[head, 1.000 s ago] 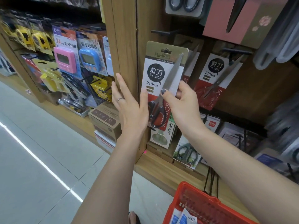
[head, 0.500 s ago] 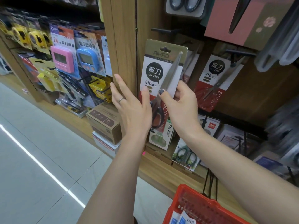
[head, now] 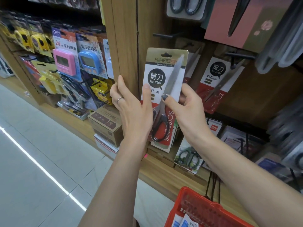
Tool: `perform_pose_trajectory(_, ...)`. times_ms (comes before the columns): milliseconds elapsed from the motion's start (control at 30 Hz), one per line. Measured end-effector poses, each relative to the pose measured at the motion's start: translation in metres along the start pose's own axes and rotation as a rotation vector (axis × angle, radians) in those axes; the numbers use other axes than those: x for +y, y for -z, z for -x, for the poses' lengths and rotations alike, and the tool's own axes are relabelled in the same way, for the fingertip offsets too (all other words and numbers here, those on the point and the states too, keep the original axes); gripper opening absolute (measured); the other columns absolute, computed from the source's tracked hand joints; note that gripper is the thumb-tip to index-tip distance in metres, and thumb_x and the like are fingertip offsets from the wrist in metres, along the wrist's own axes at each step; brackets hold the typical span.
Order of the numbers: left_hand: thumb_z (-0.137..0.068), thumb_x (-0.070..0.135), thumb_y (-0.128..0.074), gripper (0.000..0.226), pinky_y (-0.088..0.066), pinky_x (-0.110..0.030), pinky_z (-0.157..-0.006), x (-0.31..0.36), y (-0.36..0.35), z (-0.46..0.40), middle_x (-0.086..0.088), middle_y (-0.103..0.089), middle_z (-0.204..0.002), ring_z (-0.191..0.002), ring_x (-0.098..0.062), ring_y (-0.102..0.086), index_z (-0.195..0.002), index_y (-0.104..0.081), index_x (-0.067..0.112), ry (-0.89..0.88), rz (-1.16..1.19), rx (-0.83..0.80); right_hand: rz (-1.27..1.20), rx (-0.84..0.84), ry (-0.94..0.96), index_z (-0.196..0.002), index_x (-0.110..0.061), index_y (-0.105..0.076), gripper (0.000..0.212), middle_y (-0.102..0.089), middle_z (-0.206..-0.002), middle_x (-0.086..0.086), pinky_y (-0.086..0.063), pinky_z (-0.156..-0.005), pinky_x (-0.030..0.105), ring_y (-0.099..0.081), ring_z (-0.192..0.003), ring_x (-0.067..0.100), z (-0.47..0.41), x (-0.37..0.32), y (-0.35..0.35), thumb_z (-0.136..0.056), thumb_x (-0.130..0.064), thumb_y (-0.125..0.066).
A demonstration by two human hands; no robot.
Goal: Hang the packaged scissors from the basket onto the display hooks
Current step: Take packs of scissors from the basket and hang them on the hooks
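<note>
- Since the earlier frames the scissors pack (head: pixel 164 89) has stayed between both hands in front of the wooden post, only a little higher, and the left thumb now lies over the "210mm" print.
- The left hand (head: pixel 132 112) holds the pack's left edge: the thumb presses on the front of the card, and the other fingers are straight, spread along the wooden post (head: pixel 124 46) behind. A ring is on one finger.
- The right hand (head: pixel 188 110) pinches the right edge of the pack, thumb with dark nail on the front, the other fingers behind the card.
- The pack stands upright, its hang hole at the top, below an empty black hook (head: pixel 162 35) and not yet on it.
- To the right, another pack of the same scissors (head: pixel 216 79) hangs on a hook.
- The red basket (head: pixel 201 208) is at the bottom right, with some packages inside.
- On the left shelves hang a pink timer (head: pixel 64 61) and a blue timer (head: pixel 87 61).
</note>
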State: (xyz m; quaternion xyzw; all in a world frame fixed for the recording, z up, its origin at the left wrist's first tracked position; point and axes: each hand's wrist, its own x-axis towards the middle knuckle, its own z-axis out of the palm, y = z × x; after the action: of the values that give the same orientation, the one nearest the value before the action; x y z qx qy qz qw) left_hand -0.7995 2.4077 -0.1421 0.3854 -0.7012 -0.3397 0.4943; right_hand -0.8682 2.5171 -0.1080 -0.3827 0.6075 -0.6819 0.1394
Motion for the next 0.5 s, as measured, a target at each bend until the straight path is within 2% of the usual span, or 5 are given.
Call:
perform_pose_trajectory(267,-0.107,0.057,-0.040,0.074,-0.030,-0.029,-0.107,-0.001,-0.001,0.000,-0.005,-0.017,-0.165,-0.152,-0.023,-0.023,-0.166,-0.016,0.019,0.000,-0.012,0.007,0.023,0.018,0.018,-0.123,-0.014,-0.065,0.021,-0.080,-0.109,0.002,-0.063,-0.081,0.031,-0.077,-0.100,0.016,-0.001,-0.001,0.000,-0.102,-0.012,-0.065)
perform_pose_trajectory(400,-0.108,0.056,-0.039,0.074,-0.029,-0.028,-0.107,-0.001,-0.002,0.000,-0.005,-0.016,-0.166,-0.153,-0.023,-0.022,-0.167,-0.014,0.019,-0.004,-0.027,0.005,0.004,0.026,0.000,-0.118,-0.023,-0.064,0.017,-0.080,-0.109,-0.001,-0.063,-0.076,0.027,-0.077,-0.099,0.014,-0.005,0.000,0.000,-0.103,-0.014,-0.064)
perform_pose_trajectory(500,-0.107,0.056,-0.039,0.076,-0.027,-0.029,-0.109,-0.001,-0.003,0.001,-0.005,-0.014,-0.168,-0.155,-0.024,-0.019,-0.167,-0.012,0.018,-0.003,-0.043,0.007,0.024,0.063,-0.039,-0.116,-0.027,-0.063,0.015,-0.080,-0.106,-0.004,-0.064,-0.076,0.030,-0.077,-0.097,0.011,-0.013,0.005,0.001,-0.104,-0.017,-0.062)
